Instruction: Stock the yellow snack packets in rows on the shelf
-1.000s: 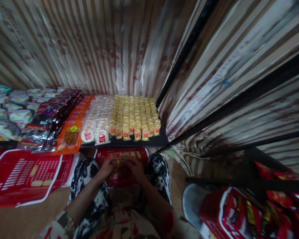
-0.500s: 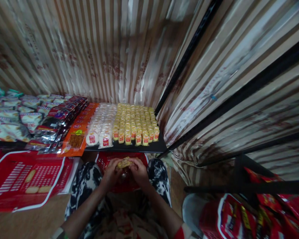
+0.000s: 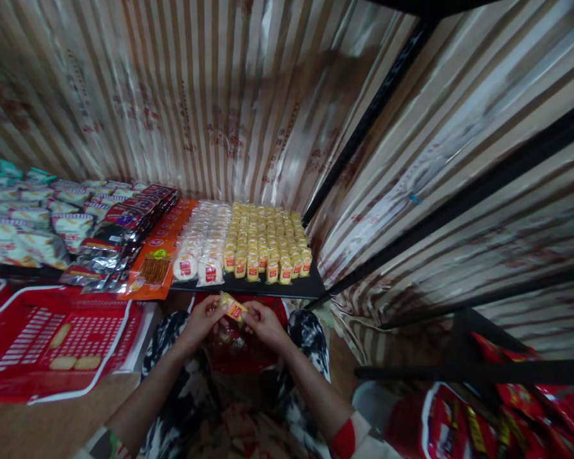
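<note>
Between my two hands is a small yellow snack packet (image 3: 233,308) with a red and white label facing up. My left hand (image 3: 205,322) pinches its left end, and my right hand (image 3: 264,324) grips its right end. Below them a red basket (image 3: 249,364) sits between my knees, with some shiny wrapped pieces inside, too dim to name. Just beyond my hands, rows of matching yellow packets (image 3: 268,236) stand on the black shelf (image 3: 296,289). White round wrapped snacks (image 3: 210,271) line up to their left.
Orange snack bags (image 3: 155,271), dark bags (image 3: 119,223) and white bags (image 3: 71,229) fill the shelf leftward. A red basket (image 3: 117,319) with a few pale biscuits stands at left. Black metal posts (image 3: 363,121) rise at right, above a basket of red packets (image 3: 459,421).
The yellow packet has turned so its red label now faces up. My hands have shifted slightly, still holding it at both ends. The whole view has moved a little.
</note>
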A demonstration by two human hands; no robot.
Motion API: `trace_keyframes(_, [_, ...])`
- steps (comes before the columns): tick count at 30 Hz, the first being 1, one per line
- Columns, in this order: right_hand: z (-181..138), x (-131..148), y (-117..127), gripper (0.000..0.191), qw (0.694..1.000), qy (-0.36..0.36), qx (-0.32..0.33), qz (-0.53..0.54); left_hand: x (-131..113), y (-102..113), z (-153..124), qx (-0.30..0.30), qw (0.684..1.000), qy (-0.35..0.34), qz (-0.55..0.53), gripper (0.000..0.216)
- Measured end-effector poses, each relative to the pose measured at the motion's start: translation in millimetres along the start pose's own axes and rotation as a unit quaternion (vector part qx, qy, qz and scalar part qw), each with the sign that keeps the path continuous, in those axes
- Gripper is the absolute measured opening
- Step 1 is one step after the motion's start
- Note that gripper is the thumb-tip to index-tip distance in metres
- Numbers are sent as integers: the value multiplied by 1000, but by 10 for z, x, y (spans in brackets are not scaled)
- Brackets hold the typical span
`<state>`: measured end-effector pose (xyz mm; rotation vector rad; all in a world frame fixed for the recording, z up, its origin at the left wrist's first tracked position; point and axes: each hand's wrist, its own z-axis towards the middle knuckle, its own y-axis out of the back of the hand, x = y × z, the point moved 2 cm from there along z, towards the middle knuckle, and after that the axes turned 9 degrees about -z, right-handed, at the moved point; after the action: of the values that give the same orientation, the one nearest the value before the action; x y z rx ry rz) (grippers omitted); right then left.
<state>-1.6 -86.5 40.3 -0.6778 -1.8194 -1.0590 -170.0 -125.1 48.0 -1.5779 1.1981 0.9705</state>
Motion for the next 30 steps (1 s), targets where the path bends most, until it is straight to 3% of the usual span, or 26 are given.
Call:
trace_keyframes(5, [96, -63, -232, 33, 996, -12, -15, 90, -83, 40, 144, -15, 1000, -20, -11, 47])
trace_keyframes(8, [149, 16, -251, 23, 997, 27, -73, -26, -110, 79, 242, -40, 996, -64, 55, 39])
trace_keyframes(11, [200, 153, -204, 20, 961, 87, -173, -196, -169, 114, 328, -70, 977, -103, 174, 40])
trace_keyframes(13, [248, 230, -192, 28, 944, 109, -204, -235, -241, 115, 382, -79, 960, -116, 242, 40])
trace_keyframes(20, [464, 259, -259, 35, 955, 166, -208, -128, -502, 37, 637, -88, 919, -165, 346, 35])
trace_keyframes(26, [570, 146, -291, 35, 943, 200, -232, -129, -447, -49, 800, -60, 909, -210, 355, 38])
trace_keyframes(30, [616, 99, -319, 40, 936, 192, -247, -159, -415, -62, 845, -85, 907, -220, 348, 38])
